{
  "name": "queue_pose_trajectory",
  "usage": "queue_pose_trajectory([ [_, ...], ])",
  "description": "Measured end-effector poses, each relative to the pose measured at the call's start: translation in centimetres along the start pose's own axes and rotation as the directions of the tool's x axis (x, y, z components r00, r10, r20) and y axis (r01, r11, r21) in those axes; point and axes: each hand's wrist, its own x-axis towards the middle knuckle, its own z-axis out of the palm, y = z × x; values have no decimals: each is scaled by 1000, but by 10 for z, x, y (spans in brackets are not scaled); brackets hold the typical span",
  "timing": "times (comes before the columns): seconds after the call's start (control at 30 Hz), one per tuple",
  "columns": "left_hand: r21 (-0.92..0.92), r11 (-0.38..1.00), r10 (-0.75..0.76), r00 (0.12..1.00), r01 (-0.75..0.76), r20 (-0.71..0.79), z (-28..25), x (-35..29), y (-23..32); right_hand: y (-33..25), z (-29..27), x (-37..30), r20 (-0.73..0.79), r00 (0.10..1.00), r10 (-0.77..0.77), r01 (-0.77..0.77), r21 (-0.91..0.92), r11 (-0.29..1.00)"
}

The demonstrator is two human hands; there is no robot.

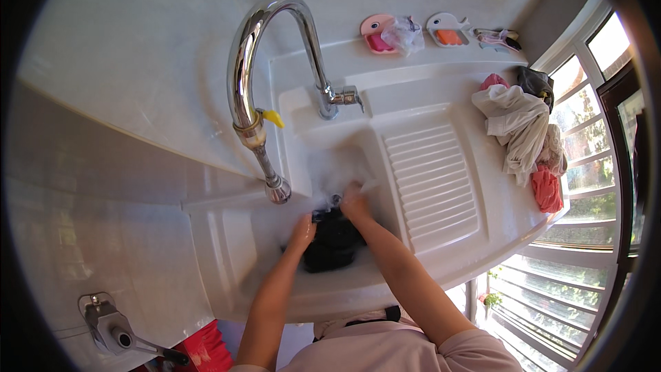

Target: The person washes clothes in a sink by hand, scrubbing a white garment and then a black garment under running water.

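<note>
A wet black cloth [334, 244] lies bunched in the basin of a white sink [237, 234], in shallow cloudy water. My left hand [303, 230] is closed on the left edge of the cloth. At the cloth's upper right edge is my right hand [354, 204], close to the round drain [336, 200]; motion smears its fingers, so their grip cannot be made out. Above and left of my hands hangs the spout head [278, 191] of a tall curved chrome faucet [242, 76], with a yellow tab on its neck.
A ribbed washboard [434, 179] is moulded into the sink's right side. Crumpled clothes [513, 124] lie on the right ledge. Along the back stand a pink soap dish [375, 24] with a plastic bag and a white whale-shaped dish [441, 21]. A metal wall fitting [113, 331] juts out lower left.
</note>
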Motion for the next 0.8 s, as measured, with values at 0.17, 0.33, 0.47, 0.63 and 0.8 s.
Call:
queue_pose_trajectory([
  [0.17,-26,990,-136,991,135,-14,10,5,13,11,-15,5,164,961,-223,225,7,974],
  [0.33,-949,-244,-419,861,199,288,-3,19,71,-24,-19,-4,-14,963,271,-220,542,811],
  [0.47,-903,-340,-61,951,265,302,17,13,38,-93,-132,-49,-188,955,229,-42,681,731],
  [0.63,-873,-387,-39,941,296,337,25,8,61,-102,-163,-68,-310,939,-151,298,511,806],
  [0.8,-855,-340,-226,848,391,478,-13,-6,119,-70,-155,-9,-254,920,300,-123,538,834],
])
